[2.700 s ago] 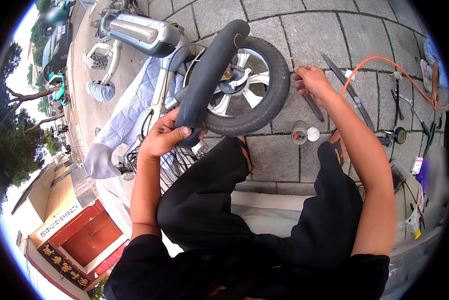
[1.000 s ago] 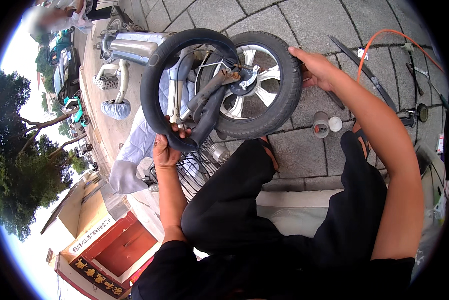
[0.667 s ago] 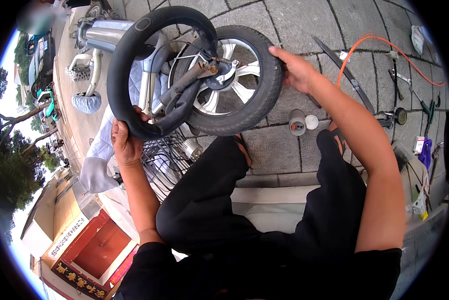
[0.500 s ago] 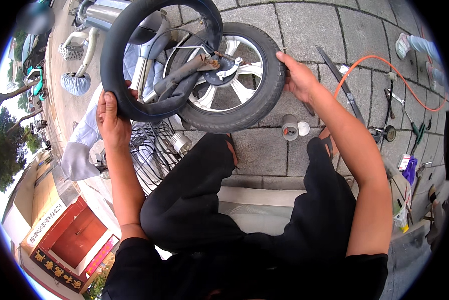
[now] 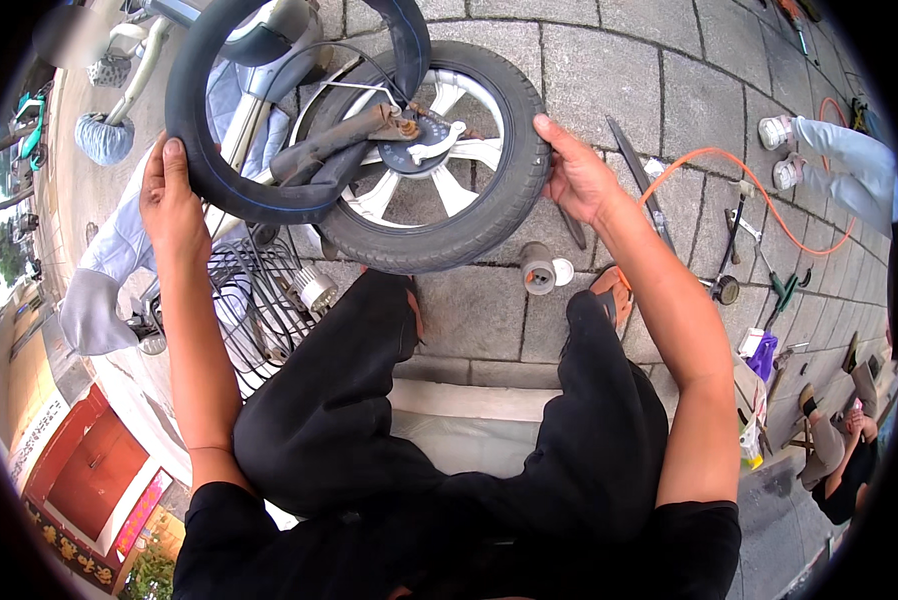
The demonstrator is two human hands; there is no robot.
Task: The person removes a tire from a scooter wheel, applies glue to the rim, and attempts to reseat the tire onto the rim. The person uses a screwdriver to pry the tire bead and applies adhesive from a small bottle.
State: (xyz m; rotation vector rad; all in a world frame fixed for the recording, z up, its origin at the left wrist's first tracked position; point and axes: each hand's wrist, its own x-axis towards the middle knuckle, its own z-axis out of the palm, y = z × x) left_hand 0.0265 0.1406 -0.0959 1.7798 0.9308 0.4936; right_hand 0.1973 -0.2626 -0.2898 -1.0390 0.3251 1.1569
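My left hand (image 5: 174,200) holds the lower left of a black inner tube (image 5: 201,145), its thumb on the tube and its fingers partly behind it. The tube loops over a scooter's fork (image 5: 339,140) and crosses the front wheel's left part. My right hand (image 5: 579,170) grips the right side of the tyre (image 5: 504,210) on that white-spoked wheel (image 5: 452,180); some fingertips are hidden behind it. Below the wheel on the paving stand a cylindrical metal container (image 5: 537,268) and a white lid (image 5: 563,272). A long flat metal bar (image 5: 629,155) lies beyond my right hand.
An orange hose (image 5: 799,240), tools (image 5: 784,290) and a purple bag (image 5: 762,355) lie at right. A person's light-trousered legs (image 5: 849,170) and another seated person (image 5: 834,465) are at the right edge. A wire basket (image 5: 249,300) is below the scooter, left of my knee.
My right hand has moved from above the paving onto the tyre. My left hand has carried the tube up and left, spread into a loop. The view has shifted, showing more people at right.
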